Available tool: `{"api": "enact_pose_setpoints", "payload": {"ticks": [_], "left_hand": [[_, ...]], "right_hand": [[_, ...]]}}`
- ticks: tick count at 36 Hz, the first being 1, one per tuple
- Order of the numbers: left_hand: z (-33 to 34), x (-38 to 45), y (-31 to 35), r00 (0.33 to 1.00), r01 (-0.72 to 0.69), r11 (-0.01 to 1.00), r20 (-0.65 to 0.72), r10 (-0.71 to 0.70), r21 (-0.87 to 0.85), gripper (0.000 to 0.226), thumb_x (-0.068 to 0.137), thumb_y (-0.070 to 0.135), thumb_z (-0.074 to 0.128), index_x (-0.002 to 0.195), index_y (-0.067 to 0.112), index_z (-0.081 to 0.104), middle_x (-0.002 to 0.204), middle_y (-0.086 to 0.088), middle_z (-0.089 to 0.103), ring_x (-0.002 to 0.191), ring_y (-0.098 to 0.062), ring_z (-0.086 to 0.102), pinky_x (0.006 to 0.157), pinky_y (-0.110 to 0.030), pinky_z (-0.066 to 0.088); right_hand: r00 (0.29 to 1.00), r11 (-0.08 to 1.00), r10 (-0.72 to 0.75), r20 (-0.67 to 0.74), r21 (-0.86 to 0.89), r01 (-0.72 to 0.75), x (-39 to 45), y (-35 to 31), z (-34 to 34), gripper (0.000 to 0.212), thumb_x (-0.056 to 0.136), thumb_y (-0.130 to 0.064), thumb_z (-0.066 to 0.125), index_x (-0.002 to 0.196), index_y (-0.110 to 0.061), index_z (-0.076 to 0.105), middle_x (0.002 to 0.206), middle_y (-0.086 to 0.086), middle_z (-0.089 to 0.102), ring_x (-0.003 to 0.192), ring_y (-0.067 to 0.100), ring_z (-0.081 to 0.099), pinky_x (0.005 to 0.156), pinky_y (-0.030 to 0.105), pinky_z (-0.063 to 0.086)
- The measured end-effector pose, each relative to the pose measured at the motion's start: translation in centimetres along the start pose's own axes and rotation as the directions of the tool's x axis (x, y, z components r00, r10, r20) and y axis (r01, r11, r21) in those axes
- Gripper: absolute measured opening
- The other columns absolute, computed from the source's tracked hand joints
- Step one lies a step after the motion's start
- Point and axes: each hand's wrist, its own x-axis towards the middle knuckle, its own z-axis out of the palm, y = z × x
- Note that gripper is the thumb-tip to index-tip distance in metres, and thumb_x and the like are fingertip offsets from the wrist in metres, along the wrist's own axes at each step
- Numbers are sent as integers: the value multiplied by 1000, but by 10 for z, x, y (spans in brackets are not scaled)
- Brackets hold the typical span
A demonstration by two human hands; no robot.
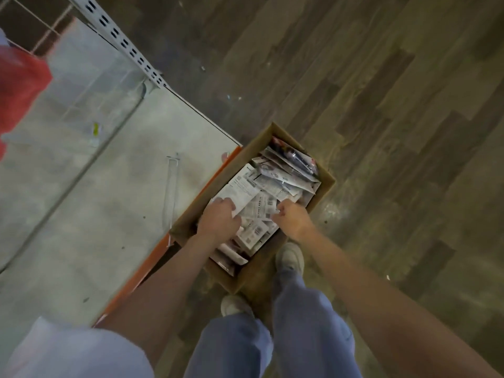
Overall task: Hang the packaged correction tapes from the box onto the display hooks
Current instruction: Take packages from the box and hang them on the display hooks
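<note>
both hands reach down into an open cardboard box that stands on the wood-patterned floor, against the orange edge of a low grey shelf. the left hand has its fingers curled over the white packaged correction tapes piled loose inside the box, and the right hand pinches at the packets near the middle of the pile. one loose metal display hook lies flat on the shelf, just beside the box.
</note>
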Motion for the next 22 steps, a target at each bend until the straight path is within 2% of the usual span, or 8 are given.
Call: {"api": "enact_pose_setpoints", "payload": {"ticks": [4,6,9,13,15,17,20,22], "left_hand": [[27,43,-14,999,14,998,40,-16,54,46,95,28,51,132,1,45,134,-17,43,121,-31,46,103,-39,38],[38,62,-20,996,48,997,75,-52,54,54,96,30,50,138,-1,36,139,-19,34,127,-33,40,107,-42,35],[51,86,-26,985,124,992,117,-124,9,61,98,28,46,143,-4,22,146,-22,21,134,-37,28,110,-41,28],[67,101,-27,977,176,984,123,-174,1,70,100,28,40,148,-4,1,154,-19,5,141,-35,19,109,-44,26],[76,101,-26,977,173,985,126,-171,-3,74,100,31,40,149,-1,-7,157,-16,-2,143,-35,15,110,-45,24],[85,102,-24,981,165,986,105,-161,-31,82,98,38,44,150,2,-9,158,-16,1,143,-35,18,110,-46,25],[88,110,-24,981,183,977,80,-175,-107,88,93,46,52,151,4,0,154,-17,14,138,-37,28,110,-47,30],[81,114,-27,978,184,982,111,-178,-47,85,91,49,54,151,9,8,152,-16,19,137,-37,31,111,-49,29]], "right_hand": [[999,999,48,23,8,-48,41,13,23,27,98,-22,49,117,-3,51,113,13,56,102,25,56,74,26,38],[996,997,80,25,12,-81,59,20,34,33,97,-24,47,119,0,52,116,16,57,103,29,57,72,27,37],[989,987,144,46,61,-147,76,26,47,42,98,-25,45,128,3,47,124,20,54,111,32,55,81,34,44],[989,973,136,53,183,-144,86,26,60,49,99,-18,44,142,1,31,134,18,51,119,32,53,91,31,43],[991,949,135,13,285,-133,90,28,62,45,98,-17,47,139,-1,37,129,16,57,113,30,57,90,32,47],[990,911,143,-13,393,-127,92,29,62,32,98,-14,50,127,-2,50,122,14,61,105,29,61,90,39,50],[994,893,112,7,437,-103,89,26,62,27,97,-13,52,122,-4,58,112,13,65,80,21,60,64,28,49],[996,903,89,2,421,-82,86,22,61,29,97,-10,51,123,-4,59,115,14,65,86,23,62,63,26,49]]}}
